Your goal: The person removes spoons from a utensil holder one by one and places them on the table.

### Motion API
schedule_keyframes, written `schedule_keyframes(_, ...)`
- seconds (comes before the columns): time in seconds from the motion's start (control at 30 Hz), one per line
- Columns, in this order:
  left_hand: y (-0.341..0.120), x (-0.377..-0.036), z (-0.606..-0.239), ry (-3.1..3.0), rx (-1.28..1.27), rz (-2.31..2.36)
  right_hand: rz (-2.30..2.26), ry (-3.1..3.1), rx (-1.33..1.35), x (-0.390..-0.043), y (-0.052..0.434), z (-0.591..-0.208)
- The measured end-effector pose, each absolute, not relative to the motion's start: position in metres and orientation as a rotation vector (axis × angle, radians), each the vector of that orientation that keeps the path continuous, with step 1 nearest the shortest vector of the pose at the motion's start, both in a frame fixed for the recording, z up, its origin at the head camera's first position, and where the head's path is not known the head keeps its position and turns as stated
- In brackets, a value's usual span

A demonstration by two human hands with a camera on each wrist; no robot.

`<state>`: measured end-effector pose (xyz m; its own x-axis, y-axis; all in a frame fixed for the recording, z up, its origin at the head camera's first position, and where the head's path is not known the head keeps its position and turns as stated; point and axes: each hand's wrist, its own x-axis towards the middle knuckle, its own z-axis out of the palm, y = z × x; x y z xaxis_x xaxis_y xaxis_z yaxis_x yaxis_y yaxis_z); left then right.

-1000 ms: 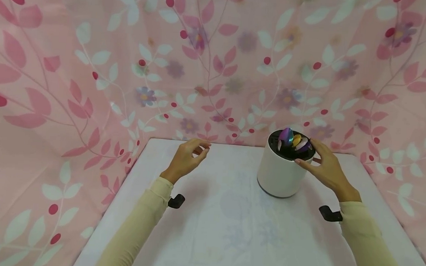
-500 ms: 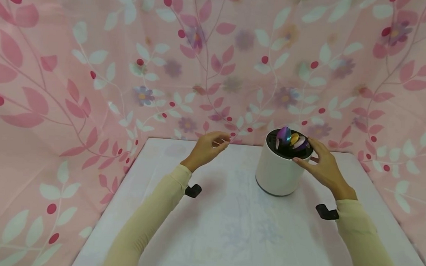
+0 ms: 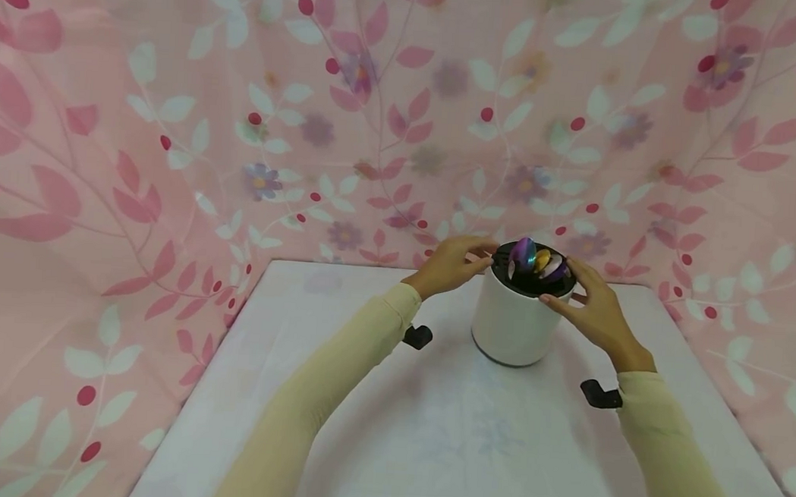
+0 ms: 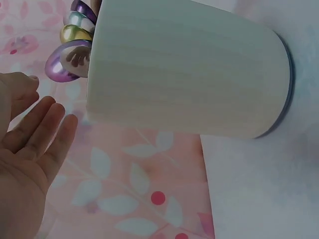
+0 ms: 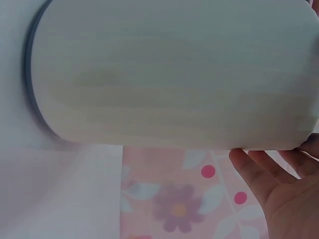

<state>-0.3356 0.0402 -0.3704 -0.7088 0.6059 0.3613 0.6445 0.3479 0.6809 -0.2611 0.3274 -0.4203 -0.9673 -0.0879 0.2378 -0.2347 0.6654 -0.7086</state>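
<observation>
A white cylindrical cutlery holder with a black top stands upright on the table. Spoon heads stick out of it: a purple iridescent one, a gold one and a silvery one, their handles hidden inside. My right hand grips the holder's right side near the top, thumb at the front rim; in the right wrist view its fingertips rest against the white wall. My left hand has reached the left rim with loosely extended fingers, holding nothing. The left wrist view shows those fingers apart from the wall.
The table has a white cloth, its back edge just behind the holder. Pink floral fabric hangs behind and at both sides. Small black devices stick out at both wrists.
My left hand has moved right across the table, up to the holder's left rim. My right hand keeps its place on the holder, and the whole view has shifted slightly.
</observation>
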Motion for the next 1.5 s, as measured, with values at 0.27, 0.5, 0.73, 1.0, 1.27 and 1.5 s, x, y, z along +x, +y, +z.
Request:
schedule_keyframes(0.27, 0.065, -0.345, -0.365, -2.576, -1.019, -1.407, 1.188, -2.678, 0.275, -0.264, 0.324, -0.420)
schedule_keyframes(0.5, 0.078, -0.352, -0.369, -2.595, -0.989, -1.270, 1.187, -2.674, 0.274, -0.266, 0.325, -0.421)
schedule_keyframes(0.73, 0.084, -0.352, -0.373, -2.634, -0.941, -1.332, 1.187, -2.656, 0.279, -0.265, 0.328, -0.425)
schedule_keyframes(1.0, 0.089, -0.346, -0.373, -2.620, -0.949, -1.580, 1.189, -2.650, 0.295, -0.263, 0.329, -0.426)
schedule_keyframes(1.27, 0.089, -0.347, -0.369, -2.582, -0.963, -1.670, 1.178, -2.637, 0.305, -0.267, 0.327, -0.423)
schedule_keyframes(1.5, 0.090, -0.344, -0.368, -2.489, -0.937, -1.957, 1.189, -2.629, 0.298, -0.263, 0.329, -0.429)
